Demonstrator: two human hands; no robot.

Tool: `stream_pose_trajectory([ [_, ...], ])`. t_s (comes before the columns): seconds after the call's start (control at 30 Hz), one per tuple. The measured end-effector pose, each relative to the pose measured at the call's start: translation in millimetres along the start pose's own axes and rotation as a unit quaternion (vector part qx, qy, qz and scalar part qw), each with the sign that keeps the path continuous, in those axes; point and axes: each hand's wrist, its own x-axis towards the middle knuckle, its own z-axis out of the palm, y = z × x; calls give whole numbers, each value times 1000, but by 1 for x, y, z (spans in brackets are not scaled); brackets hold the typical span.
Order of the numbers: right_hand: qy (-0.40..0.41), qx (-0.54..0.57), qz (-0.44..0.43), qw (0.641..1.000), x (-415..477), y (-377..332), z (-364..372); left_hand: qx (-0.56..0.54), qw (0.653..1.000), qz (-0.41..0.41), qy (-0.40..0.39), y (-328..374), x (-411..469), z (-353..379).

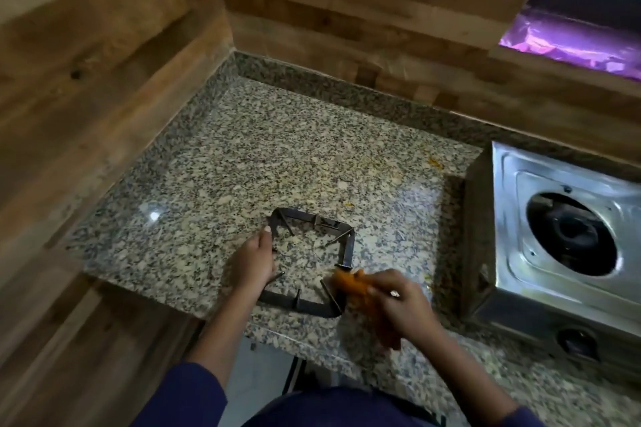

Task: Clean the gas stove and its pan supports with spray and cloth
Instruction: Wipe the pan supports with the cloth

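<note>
Orange cloth [360, 291], clutched by the right hand [399, 302], should scrub the pan support [347, 246] firmly; the left hand [253, 260] grips its left side.

Speckled granite counter [284, 149], wood-panel walls [104, 45]

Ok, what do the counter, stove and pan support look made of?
Counter: polished granite, going by the speckled grey-cream grain and the light glare. Stove: probably stainless steel; silvery, pressed, reflective sheet. Pan support: dark matte metal, likely iron or steel; exact metal unclear.
</note>
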Motion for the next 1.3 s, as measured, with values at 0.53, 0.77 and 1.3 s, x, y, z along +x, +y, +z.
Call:
stream_pose_trajectory([
  [0.53,222,335,158,902,8,-58,-85,-92,972,209,63,107,-80,29],
  [0.77,404,24,-99,909,7,-87,-163,-139,940,311,31,186,-139,64],
  [1.3,390,-31,-255,884,-29,-37,-295,-164,904,394,14,297,-225,187],
])
